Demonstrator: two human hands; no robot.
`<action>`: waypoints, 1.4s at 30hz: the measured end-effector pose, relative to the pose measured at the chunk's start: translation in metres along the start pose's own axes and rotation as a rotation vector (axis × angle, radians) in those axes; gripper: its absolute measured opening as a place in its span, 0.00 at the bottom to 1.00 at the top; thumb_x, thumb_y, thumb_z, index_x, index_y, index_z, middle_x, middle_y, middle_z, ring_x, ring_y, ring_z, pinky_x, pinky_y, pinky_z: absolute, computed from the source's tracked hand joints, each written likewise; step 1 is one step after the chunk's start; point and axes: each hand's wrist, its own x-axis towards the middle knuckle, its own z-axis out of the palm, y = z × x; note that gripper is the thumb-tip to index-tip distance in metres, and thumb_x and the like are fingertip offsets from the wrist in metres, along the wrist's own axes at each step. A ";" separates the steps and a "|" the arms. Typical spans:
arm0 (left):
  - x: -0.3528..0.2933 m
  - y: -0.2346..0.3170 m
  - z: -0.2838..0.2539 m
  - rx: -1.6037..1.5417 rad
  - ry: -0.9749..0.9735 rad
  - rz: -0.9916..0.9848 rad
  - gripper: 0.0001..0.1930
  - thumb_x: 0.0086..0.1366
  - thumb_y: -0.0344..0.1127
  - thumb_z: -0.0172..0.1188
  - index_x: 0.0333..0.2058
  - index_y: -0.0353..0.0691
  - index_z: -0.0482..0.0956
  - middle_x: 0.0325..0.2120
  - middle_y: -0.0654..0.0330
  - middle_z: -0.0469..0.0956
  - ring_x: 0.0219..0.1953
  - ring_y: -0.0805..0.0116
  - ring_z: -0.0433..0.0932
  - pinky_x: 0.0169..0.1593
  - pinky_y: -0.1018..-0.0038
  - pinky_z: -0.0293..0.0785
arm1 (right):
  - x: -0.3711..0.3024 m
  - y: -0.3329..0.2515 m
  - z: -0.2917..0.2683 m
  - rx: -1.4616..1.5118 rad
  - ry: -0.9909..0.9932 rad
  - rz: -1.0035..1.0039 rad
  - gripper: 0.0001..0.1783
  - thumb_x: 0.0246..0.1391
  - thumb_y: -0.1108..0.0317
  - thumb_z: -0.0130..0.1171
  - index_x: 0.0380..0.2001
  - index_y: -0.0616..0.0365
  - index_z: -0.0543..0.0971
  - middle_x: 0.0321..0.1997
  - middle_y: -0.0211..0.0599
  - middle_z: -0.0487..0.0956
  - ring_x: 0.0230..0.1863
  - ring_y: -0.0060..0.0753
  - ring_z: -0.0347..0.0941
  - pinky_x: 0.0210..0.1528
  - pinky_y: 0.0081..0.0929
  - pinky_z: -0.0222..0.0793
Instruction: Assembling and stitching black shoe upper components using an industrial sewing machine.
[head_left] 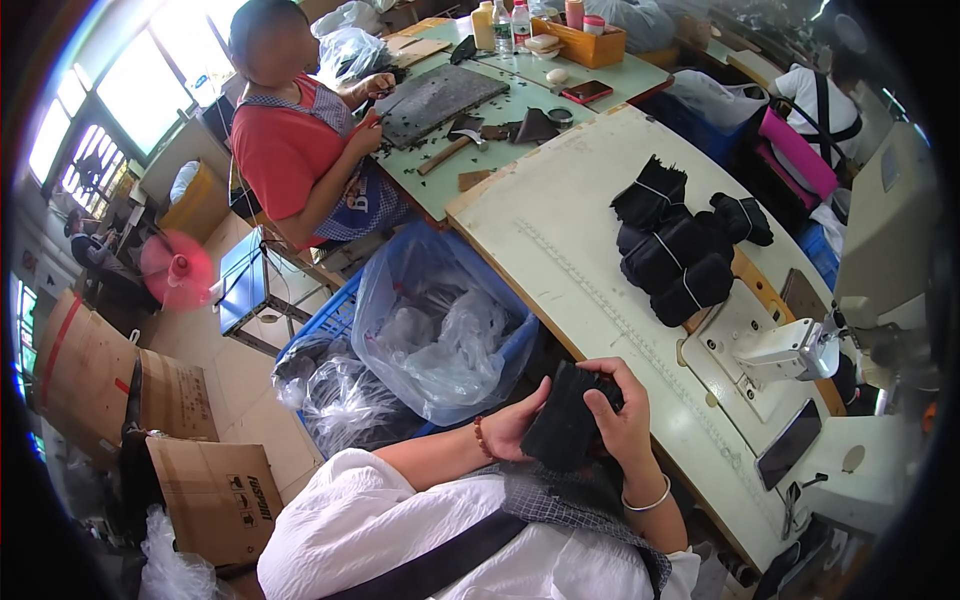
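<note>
A thick stack of black fabric pieces (562,430) is held between my two hands, over my lap at the table's near edge. My left hand (518,424) grips its left side. On the right side my right hand (622,412) is closed round it, the thumb lying across its face. Several bundles of black fabric (690,262) lie heaped on the white sewing table (560,240), bound with pale bands. One smaller bundle (742,218) sits at the heap's right.
A sewing machine (785,348) and a dark phone (790,443) are on the right. Left of the table stands a blue crate (322,322) with plastic bags (440,330). A person in red (285,170) works at the green table (425,185). Cardboard boxes (215,490) stand lower left.
</note>
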 end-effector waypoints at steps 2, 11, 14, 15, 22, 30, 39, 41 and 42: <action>0.002 -0.001 0.006 -0.076 -0.057 -0.006 0.40 0.70 0.70 0.38 0.71 0.51 0.57 0.66 0.51 0.65 0.66 0.46 0.67 0.67 0.36 0.61 | 0.002 -0.002 -0.002 -0.012 -0.031 0.001 0.28 0.60 0.49 0.64 0.51 0.63 0.76 0.46 0.41 0.79 0.48 0.38 0.76 0.55 0.31 0.68; 0.007 -0.007 0.001 -0.145 -0.058 -0.053 0.46 0.64 0.77 0.40 0.71 0.51 0.58 0.64 0.47 0.66 0.64 0.40 0.68 0.63 0.23 0.53 | 0.001 -0.002 -0.004 0.051 -0.032 -0.064 0.37 0.62 0.40 0.56 0.59 0.63 0.69 0.56 0.43 0.75 0.59 0.39 0.72 0.62 0.34 0.64; 0.012 0.003 0.008 -0.122 -0.004 -0.038 0.46 0.64 0.76 0.44 0.69 0.47 0.62 0.60 0.45 0.72 0.59 0.44 0.73 0.62 0.27 0.57 | 0.000 0.005 -0.008 0.190 0.146 -0.058 0.43 0.65 0.35 0.48 0.63 0.65 0.63 0.63 0.45 0.70 0.65 0.38 0.67 0.67 0.36 0.59; 0.009 0.007 0.009 -0.142 0.003 -0.023 0.47 0.63 0.77 0.44 0.70 0.46 0.60 0.60 0.46 0.72 0.60 0.45 0.73 0.62 0.27 0.58 | 0.002 0.008 -0.005 0.213 0.164 -0.047 0.41 0.67 0.37 0.47 0.64 0.65 0.63 0.64 0.45 0.70 0.66 0.38 0.66 0.67 0.36 0.58; 0.010 0.012 0.015 -0.073 -0.012 0.043 0.47 0.64 0.77 0.41 0.71 0.51 0.57 0.65 0.51 0.67 0.63 0.44 0.70 0.60 0.23 0.57 | -0.006 0.012 0.004 0.245 0.083 -0.030 0.31 0.70 0.60 0.50 0.70 0.62 0.58 0.68 0.49 0.66 0.70 0.41 0.61 0.71 0.36 0.55; 0.011 0.005 0.011 0.022 0.062 0.050 0.46 0.64 0.77 0.41 0.72 0.52 0.55 0.69 0.55 0.62 0.68 0.47 0.64 0.63 0.27 0.57 | -0.014 0.021 -0.005 0.075 -0.002 -0.060 0.37 0.70 0.51 0.50 0.72 0.62 0.56 0.68 0.52 0.67 0.70 0.41 0.62 0.71 0.36 0.54; 0.007 0.008 0.002 0.326 0.031 0.166 0.49 0.64 0.76 0.41 0.71 0.43 0.55 0.64 0.55 0.66 0.63 0.58 0.69 0.66 0.59 0.66 | -0.032 0.008 -0.010 0.033 0.261 0.107 0.10 0.63 0.69 0.61 0.43 0.64 0.77 0.33 0.31 0.80 0.34 0.19 0.74 0.37 0.19 0.70; 0.011 0.009 0.011 0.374 -0.027 0.146 0.48 0.64 0.76 0.41 0.71 0.44 0.55 0.64 0.56 0.66 0.64 0.59 0.68 0.66 0.59 0.66 | -0.036 0.007 -0.005 0.124 0.198 0.151 0.12 0.65 0.65 0.61 0.44 0.63 0.76 0.32 0.30 0.79 0.33 0.16 0.73 0.37 0.18 0.70; 0.011 0.006 0.019 0.524 0.128 0.203 0.49 0.64 0.76 0.41 0.71 0.44 0.55 0.65 0.57 0.66 0.64 0.61 0.68 0.66 0.59 0.66 | -0.038 0.010 -0.003 0.139 0.176 0.147 0.14 0.65 0.64 0.62 0.45 0.64 0.76 0.33 0.29 0.79 0.34 0.16 0.73 0.37 0.18 0.70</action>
